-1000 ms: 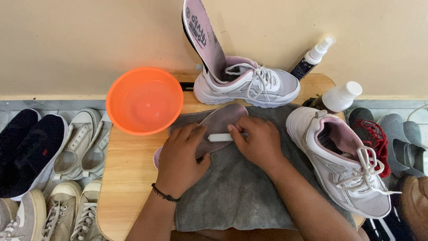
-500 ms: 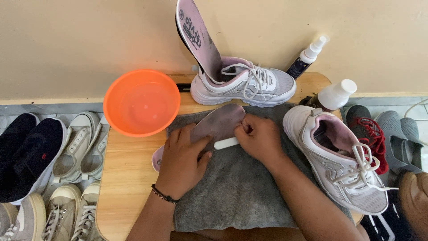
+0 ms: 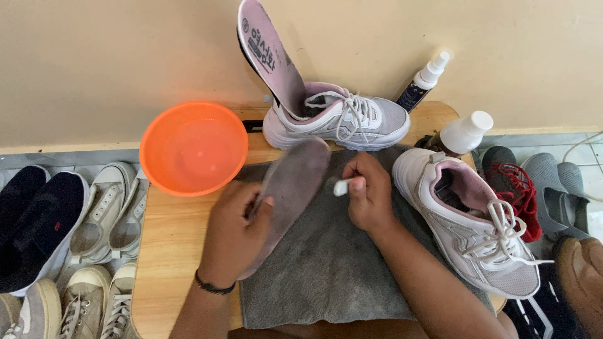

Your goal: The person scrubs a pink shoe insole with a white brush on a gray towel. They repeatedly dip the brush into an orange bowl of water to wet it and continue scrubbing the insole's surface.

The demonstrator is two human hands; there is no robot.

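The left hand point(image 3: 235, 235) grips a grey insole point(image 3: 290, 188) tilted above the grey towel point(image 3: 326, 276); right-hand fingers point(image 3: 367, 188) pinch a small white brush point(image 3: 342, 186) beside its upper end. Short, light strokes with the insole braced would work best. Left of the fingers, the orange bowl point(image 3: 193, 148) looks empty; two bottles point(image 3: 461, 132) stand capped to the right.

Even, soft daylight, faint shadows, slight motion blur, mild wide-angle edge distortion.
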